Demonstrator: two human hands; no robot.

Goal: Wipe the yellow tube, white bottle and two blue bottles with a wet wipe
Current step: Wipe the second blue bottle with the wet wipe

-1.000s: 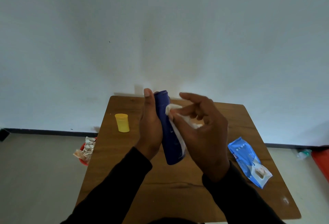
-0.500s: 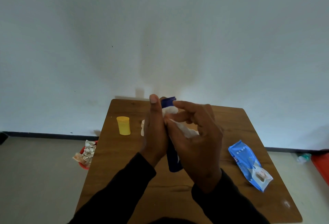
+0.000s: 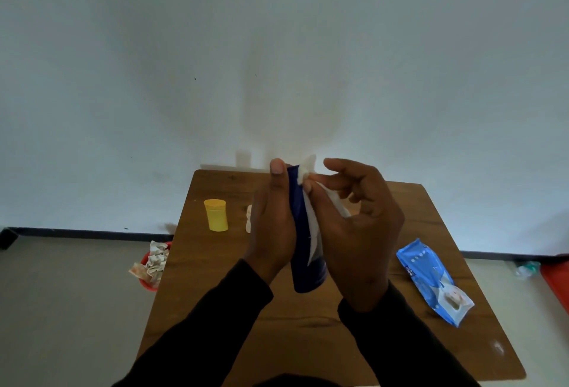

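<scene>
My left hand (image 3: 272,226) grips a dark blue bottle (image 3: 303,251) upright above the middle of the wooden table (image 3: 308,331). My right hand (image 3: 358,226) pinches a white wet wipe (image 3: 308,171) against the bottle's top end, and the wipe trails down the bottle's right side. The yellow tube (image 3: 216,215) stands on its cap at the table's back left. Just right of it, a sliver of the white bottle (image 3: 249,219) shows behind my left hand. A second blue bottle is not visible.
A blue pack of wet wipes (image 3: 432,280) lies near the table's right edge. On the floor left of the table sits a red bin (image 3: 152,263) with crumpled used wipes. A red object (image 3: 557,282) lies on the floor at far right. A wall stands right behind the table.
My right hand has slid the wipe up the blue bottle, from its upper side to its top end. My left hand has kept its grip, and the bottle is held a little more upright.
</scene>
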